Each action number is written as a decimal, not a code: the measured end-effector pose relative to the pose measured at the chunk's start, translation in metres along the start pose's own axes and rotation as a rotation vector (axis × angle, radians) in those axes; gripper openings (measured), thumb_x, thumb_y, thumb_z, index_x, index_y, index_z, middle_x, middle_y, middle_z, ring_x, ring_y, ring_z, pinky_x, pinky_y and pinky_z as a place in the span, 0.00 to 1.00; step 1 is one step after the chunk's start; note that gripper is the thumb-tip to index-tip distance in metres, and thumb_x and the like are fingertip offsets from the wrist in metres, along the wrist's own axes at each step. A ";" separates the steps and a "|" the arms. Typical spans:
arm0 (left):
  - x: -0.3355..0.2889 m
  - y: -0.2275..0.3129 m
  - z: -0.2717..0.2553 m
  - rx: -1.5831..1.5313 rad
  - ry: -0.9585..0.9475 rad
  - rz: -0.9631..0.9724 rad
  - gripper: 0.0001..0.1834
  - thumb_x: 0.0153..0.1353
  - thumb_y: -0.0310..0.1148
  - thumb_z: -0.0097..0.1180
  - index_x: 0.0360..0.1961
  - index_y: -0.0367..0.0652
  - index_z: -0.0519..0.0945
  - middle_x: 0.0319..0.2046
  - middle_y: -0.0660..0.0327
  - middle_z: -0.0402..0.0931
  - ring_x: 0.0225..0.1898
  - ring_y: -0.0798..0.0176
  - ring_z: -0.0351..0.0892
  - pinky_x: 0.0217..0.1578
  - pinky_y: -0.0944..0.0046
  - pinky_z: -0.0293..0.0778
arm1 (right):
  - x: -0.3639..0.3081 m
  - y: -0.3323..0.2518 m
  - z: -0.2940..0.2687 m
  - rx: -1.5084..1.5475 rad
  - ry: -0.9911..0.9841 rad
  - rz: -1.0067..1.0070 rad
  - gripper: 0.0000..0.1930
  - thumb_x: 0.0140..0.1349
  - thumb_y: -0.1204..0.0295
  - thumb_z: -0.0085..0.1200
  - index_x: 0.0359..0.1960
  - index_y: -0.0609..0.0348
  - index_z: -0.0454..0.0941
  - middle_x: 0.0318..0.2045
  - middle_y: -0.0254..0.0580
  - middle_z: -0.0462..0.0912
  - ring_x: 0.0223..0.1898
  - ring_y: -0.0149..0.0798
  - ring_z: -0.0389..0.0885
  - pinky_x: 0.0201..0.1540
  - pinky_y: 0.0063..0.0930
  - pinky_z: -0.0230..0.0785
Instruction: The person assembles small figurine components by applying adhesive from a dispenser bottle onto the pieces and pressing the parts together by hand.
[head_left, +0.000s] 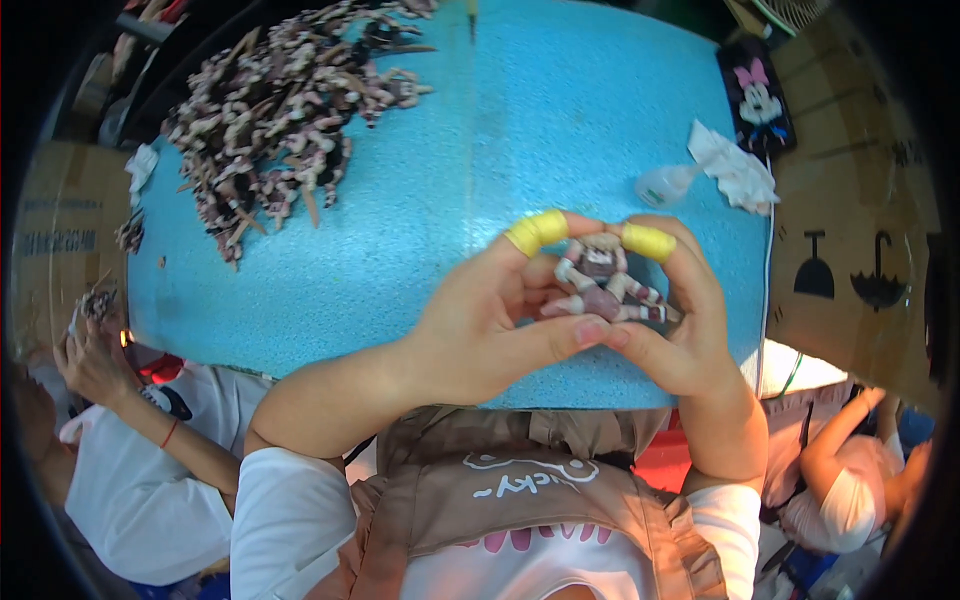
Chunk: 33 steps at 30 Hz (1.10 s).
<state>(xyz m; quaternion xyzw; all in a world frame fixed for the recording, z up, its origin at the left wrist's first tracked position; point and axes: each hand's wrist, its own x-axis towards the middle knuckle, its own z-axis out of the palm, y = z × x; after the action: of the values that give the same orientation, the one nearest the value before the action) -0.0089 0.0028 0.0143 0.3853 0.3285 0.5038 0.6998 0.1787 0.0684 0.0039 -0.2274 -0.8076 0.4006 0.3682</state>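
Observation:
Between my two hands, over the near right part of the blue table (400,230), is a small toy figure (598,263) in a dark maroon outfit with pale limbs. My left hand (490,310) grips its left side, thumb at the bottom and index finger at the top. From the other side my right hand (690,310) pinches it the same way. Yellow tape wraps a finger of each hand. A large heap of similar figures (270,120) covers the far left of the table.
Beyond my right hand lie a small clear plastic bottle (664,185) and a crumpled white tissue (735,168). A dark case with a cartoon mouse (757,100) is by the right edge. Cardboard boxes (850,230) flank the table. Another person's hand (95,365) holds a figure at left; someone else (850,470) sits at right.

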 end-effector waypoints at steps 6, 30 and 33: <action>-0.002 -0.007 -0.001 0.025 -0.096 0.046 0.30 0.57 0.22 0.52 0.59 0.40 0.54 0.53 0.52 0.64 0.52 0.60 0.68 0.53 0.62 0.65 | -0.003 -0.003 0.004 -0.009 0.026 0.021 0.29 0.43 0.64 0.65 0.46 0.64 0.69 0.41 0.50 0.72 0.42 0.46 0.72 0.44 0.34 0.64; 0.014 -0.006 -0.014 -0.035 0.037 -0.090 0.30 0.56 0.33 0.56 0.57 0.39 0.57 0.40 0.55 0.73 0.28 0.66 0.76 0.25 0.71 0.72 | -0.005 -0.008 0.013 0.018 0.255 0.051 0.32 0.41 0.68 0.65 0.50 0.62 0.67 0.35 0.44 0.74 0.33 0.38 0.73 0.37 0.28 0.66; 0.018 0.005 -0.033 0.101 0.094 -0.411 0.26 0.55 0.36 0.56 0.52 0.39 0.63 0.33 0.56 0.75 0.25 0.67 0.76 0.21 0.74 0.70 | -0.004 -0.005 0.012 -0.176 0.378 -0.065 0.31 0.42 0.71 0.62 0.52 0.62 0.66 0.32 0.42 0.73 0.29 0.35 0.71 0.32 0.25 0.65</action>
<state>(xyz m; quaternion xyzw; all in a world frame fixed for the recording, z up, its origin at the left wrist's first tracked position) -0.0345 0.0276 0.0017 0.3212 0.4572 0.3509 0.7515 0.1713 0.0570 0.0017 -0.3037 -0.7629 0.2667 0.5046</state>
